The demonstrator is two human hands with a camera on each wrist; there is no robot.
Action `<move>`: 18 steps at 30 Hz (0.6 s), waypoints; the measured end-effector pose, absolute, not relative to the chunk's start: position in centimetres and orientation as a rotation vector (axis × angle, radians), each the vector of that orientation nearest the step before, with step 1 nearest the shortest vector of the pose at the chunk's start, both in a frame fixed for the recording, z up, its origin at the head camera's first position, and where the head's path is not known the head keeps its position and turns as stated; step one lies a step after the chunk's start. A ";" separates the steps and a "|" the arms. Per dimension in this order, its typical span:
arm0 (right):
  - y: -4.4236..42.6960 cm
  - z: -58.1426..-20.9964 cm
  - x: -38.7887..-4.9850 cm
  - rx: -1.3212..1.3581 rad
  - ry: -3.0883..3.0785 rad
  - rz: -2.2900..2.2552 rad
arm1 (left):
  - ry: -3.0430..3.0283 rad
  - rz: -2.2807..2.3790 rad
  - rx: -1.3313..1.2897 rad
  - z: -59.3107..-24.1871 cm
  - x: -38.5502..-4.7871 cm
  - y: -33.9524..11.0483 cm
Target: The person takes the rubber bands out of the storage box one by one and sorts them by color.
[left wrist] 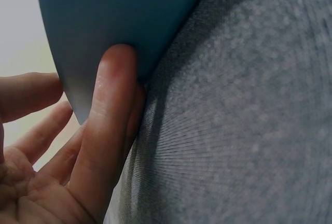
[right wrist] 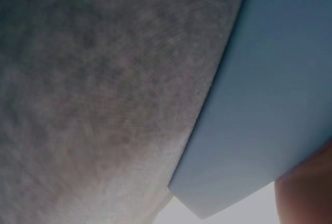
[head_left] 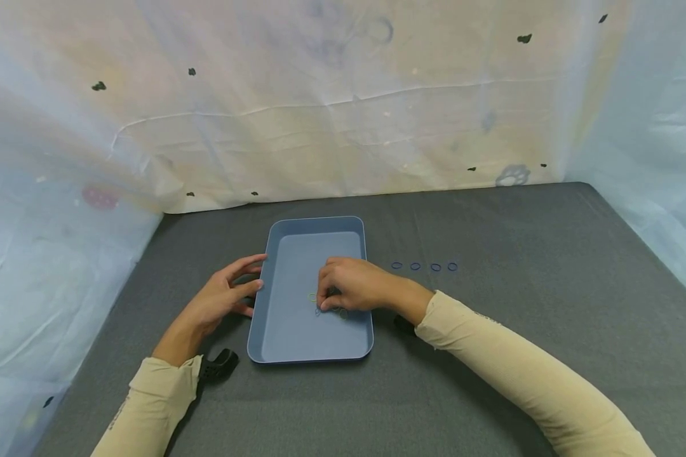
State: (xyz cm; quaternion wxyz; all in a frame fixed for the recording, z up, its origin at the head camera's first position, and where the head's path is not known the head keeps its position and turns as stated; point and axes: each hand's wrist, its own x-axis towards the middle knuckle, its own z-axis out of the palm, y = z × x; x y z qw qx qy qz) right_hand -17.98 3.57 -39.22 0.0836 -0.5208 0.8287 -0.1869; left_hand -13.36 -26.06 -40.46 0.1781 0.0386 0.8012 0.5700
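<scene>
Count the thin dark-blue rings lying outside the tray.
4, in a row on the grey cloth, right of the blue rectangular tray: first ring, second ring, third ring, fourth ring. The beige right sleeve may hide others.

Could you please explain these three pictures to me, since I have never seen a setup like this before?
There is no robot here, just a person's two bare hands. The wide picture comes from a camera worn on the head; the two close-ups come from cameras on the left and right wrists.

On a dark grey cloth surface lies a shallow blue-grey rectangular tray with rounded corners. Right of it sit four small, thin blue rings in a row. Inside it are a few tiny yellowish rings.

The left hand touches the tray's left side. The right hand reaches in among the rings, fingers curled; I cannot tell whether it holds one.
</scene>
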 end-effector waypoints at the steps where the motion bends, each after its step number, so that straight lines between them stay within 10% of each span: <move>1: 3.6 -39.2 -18.0 -1.557 2.475 -0.557 | 2.269 1.610 0.111 -40.5 -13.3 -26.1; 18: 5.2 -38.2 -17.2 -1.520 2.531 -0.646 | 2.269 1.615 0.127 -40.5 -13.3 -26.1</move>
